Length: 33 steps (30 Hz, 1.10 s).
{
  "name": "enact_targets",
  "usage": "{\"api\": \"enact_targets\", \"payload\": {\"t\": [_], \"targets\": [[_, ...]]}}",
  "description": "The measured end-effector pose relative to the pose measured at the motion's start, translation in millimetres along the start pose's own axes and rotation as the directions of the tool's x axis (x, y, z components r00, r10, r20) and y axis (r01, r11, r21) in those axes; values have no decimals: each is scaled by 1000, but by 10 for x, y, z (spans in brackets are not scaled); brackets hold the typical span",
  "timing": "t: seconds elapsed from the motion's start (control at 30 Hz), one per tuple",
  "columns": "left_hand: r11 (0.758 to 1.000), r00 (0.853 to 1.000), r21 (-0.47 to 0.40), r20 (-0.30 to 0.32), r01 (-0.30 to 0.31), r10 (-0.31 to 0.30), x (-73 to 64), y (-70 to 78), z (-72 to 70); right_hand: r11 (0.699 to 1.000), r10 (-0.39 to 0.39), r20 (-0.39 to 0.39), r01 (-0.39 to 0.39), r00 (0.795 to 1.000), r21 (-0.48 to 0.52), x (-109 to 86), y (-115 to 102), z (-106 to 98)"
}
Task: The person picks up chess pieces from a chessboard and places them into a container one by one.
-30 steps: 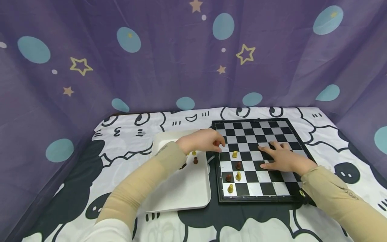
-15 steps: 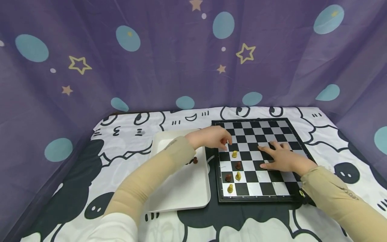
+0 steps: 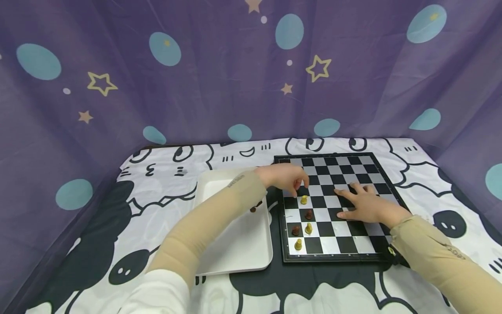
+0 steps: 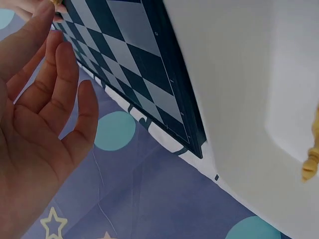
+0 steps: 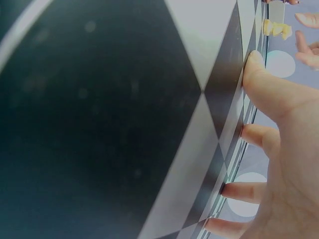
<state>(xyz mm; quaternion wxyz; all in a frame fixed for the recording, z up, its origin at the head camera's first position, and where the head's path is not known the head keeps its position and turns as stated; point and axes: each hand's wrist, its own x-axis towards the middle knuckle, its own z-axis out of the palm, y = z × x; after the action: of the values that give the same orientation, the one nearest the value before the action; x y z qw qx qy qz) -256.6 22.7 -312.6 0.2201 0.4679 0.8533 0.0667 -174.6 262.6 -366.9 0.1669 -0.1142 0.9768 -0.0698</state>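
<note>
My left hand (image 3: pixel 287 176) hovers over the left side of the chessboard (image 3: pixel 323 258), fingers loosely bent and thumb apart from the index finger, nothing visible between them. Just below its fingertips a yellow chess piece (image 3: pixel 303 199) stands on the board. A dark red piece (image 3: pixel 308 214) follows on the near side, then another dark red piece (image 3: pixel 296 230) beside a yellow piece (image 3: pixel 308 228). In the near left corner is one more yellow piece (image 3: pixel 298 244). My right hand (image 3: pixel 366 205) rests on the board's right half with fingers spread, fingertips touching the squares in the right wrist view.
A white tray (image 3: pixel 235 261) lies left of the board, partly hidden by the left sleeve. Inside it a dark red piece (image 3: pixel 253 209) shows, and a yellow piece (image 4: pixel 311 159) appears in the left wrist view. Behind the table hangs a purple curtain (image 3: pixel 219 78).
The left hand has moved right, from above the board's left edge to farther over its squares. The right hand and the pieces on the board have stayed put.
</note>
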Motion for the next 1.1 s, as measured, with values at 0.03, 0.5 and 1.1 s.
{"api": "enact_targets", "payload": {"t": [0.03, 0.5, 1.1], "targets": [[1000, 1000, 3, 8, -5, 5, 14, 4, 4, 1000, 0, 0, 0, 1000, 1, 0, -1, -1], [1000, 998, -2, 61, -1, 1, 175, 42, 53, 1000, 5, 6, -5, 1000, 13, 7, 2, 3], [1000, 996, 28, 94, -5, 2, 208, 87, 62, 1000, -7, -7, 7, 1000, 1, 11, 14, 15]]}}
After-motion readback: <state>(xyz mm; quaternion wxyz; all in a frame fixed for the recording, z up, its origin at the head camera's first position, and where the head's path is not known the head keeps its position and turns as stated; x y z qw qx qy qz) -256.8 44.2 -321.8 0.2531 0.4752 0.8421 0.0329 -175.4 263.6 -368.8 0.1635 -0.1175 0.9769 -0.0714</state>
